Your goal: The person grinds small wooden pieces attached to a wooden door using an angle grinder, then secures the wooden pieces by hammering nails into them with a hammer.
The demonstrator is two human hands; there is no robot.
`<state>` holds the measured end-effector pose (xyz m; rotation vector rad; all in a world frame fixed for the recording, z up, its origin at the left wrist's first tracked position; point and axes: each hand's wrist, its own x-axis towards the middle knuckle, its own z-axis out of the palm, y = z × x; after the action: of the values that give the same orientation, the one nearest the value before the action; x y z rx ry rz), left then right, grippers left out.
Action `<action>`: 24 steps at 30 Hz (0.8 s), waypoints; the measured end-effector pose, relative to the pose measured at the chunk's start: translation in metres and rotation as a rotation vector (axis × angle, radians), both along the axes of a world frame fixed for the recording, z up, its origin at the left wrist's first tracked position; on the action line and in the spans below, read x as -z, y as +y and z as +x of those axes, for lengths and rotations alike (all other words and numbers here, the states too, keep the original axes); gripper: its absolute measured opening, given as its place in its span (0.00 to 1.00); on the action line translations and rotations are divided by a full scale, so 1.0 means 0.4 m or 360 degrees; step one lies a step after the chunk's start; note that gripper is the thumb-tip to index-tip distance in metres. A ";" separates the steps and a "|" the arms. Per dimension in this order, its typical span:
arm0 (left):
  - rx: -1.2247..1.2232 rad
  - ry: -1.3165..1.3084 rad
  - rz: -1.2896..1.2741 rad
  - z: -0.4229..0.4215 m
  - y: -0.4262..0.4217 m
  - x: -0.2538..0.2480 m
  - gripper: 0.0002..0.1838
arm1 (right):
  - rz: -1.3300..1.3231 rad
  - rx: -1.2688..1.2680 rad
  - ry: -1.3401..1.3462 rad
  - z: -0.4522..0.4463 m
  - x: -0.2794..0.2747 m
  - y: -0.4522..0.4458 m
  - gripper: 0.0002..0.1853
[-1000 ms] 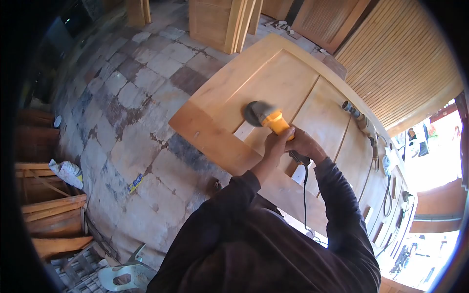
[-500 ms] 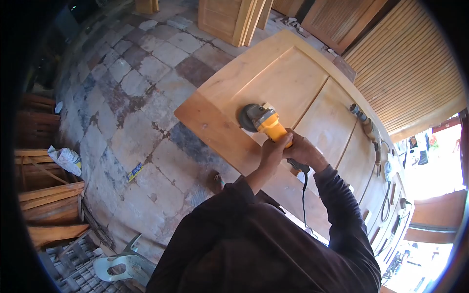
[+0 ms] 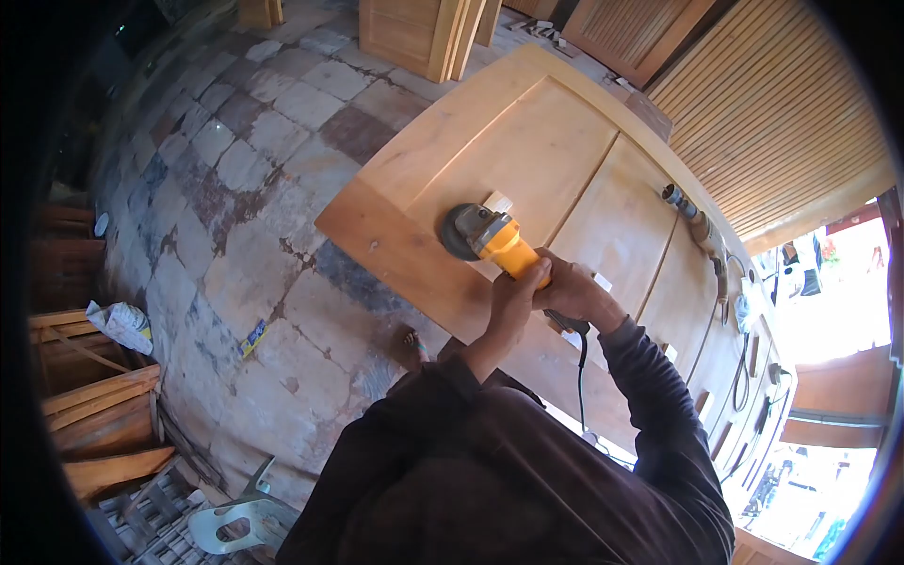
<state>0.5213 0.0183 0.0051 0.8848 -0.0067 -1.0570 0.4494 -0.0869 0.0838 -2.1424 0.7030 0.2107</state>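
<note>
A yellow angle grinder (image 3: 508, 250) with a dark round disc at its head is over the near left part of a wooden door panel (image 3: 527, 141). My left hand (image 3: 513, 301) is closed around the side of its body. From the right, my right hand (image 3: 579, 290) wraps the rear end, where a black cord hangs down. The disc lies over the panel's frame board; whether it touches the wood I cannot tell. Just beyond the grinder head sits a small wood block (image 3: 497, 201).
A second power tool (image 3: 697, 226) lies along the panel's far edge, with cables and wood pieces further right. Door panels (image 3: 405, 38) stand at the back. Stacked timber (image 3: 104, 395) and a pale plastic chair (image 3: 235, 527) are at left on the stone-tiled floor (image 3: 254, 226).
The view has shifted slightly, so the panel and grinder appear a little further left. Both hands keep their hold on the grinder, and the small block beyond it shows more fully.
</note>
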 end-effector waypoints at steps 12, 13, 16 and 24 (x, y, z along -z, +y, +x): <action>0.0141 -0.0141 0.0054 0.015 -0.042 0.018 0.28 | 0.0024 0.0069 -0.0019 0.000 0.033 -0.048 0.38; 0.0135 -0.0150 0.0051 0.016 -0.046 0.016 0.28 | 0.0047 0.0088 -0.0023 0.002 0.031 -0.051 0.38; 0.0108 -0.0144 0.0037 0.015 -0.062 0.011 0.25 | 0.0042 0.0099 -0.0021 0.003 0.026 -0.061 0.37; 0.0105 -0.0108 0.0023 0.016 -0.110 0.026 0.22 | 0.0017 0.0105 -0.0071 0.002 0.041 -0.106 0.36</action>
<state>0.5278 -0.0259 -0.0054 0.9383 -0.0854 -1.0891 0.4501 -0.1291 0.0674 -2.1040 0.7439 0.1304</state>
